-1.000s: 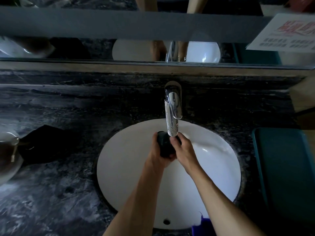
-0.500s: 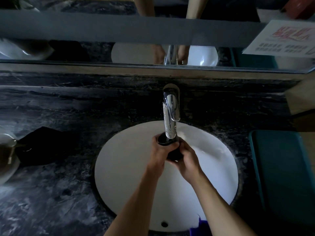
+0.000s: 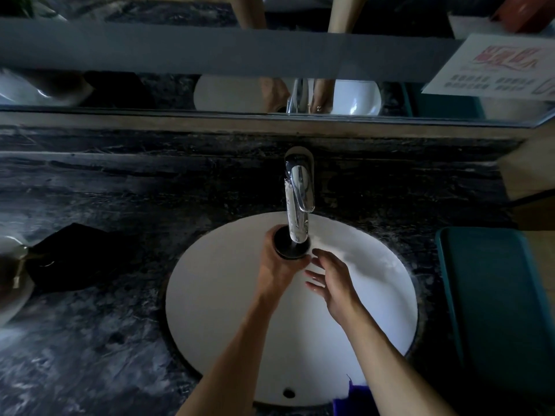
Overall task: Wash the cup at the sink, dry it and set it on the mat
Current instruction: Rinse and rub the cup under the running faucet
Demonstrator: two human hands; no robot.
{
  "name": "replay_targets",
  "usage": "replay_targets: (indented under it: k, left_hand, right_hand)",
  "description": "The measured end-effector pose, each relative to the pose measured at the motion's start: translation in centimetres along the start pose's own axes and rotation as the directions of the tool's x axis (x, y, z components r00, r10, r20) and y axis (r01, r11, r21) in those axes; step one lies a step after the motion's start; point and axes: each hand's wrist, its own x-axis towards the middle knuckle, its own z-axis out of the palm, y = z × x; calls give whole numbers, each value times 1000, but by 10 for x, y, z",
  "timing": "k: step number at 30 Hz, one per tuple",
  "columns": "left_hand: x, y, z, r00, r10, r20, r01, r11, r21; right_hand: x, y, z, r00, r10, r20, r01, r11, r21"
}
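A small dark cup is held upright over the white sink basin, its mouth right under the spout of the chrome faucet. My left hand grips the cup around its side. Just to the right and a little below the cup, my right hand hovers with fingers straight and spread, holding nothing. A teal mat lies on the counter to the right of the sink. The lower part of the cup is hidden by my left hand.
A black cloth lies on the dark marble counter left of the sink, beside a glass bowl at the left edge. A mirror runs along the back wall. Something purple shows at the sink's front edge.
My right hand has let go of the cup and pulled back to the right, opening its fingers. My left hand has turned the cup mouth-up under the spout.
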Motion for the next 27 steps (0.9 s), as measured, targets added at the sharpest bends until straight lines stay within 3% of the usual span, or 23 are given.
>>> replay_targets:
  k: [2,5,8,11,18,27]
  left_hand:
    - [-1,1,2,998,-16,59,13,998,55]
    - [-1,1,2,1000,-13,-17,13,1000,3]
    - [-3,4,2,1000,-10,29,9,999,37]
    - [-3,0,-4,999,-29,-12,29,999,-16]
    - [-6,2,-7,1000,23,-21,-23,1000,21]
    - [6,10,-8,993,-58,107,40,986,162]
  right_hand:
    - [-1,0,1,1000,1,12,-1,1000,-7]
    - [-3,-1,5,998,-3,57,4,1000,-20]
    - [-4,-2,9,997,-13,80,15,1000,-27]
    - [-3,-1,13,995,-10,97,12,1000,-21]
    - [-2,0,14,999,-14,44,14,1000,2]
    - [-3,-5,15,999,-14,42,14,1000,21]
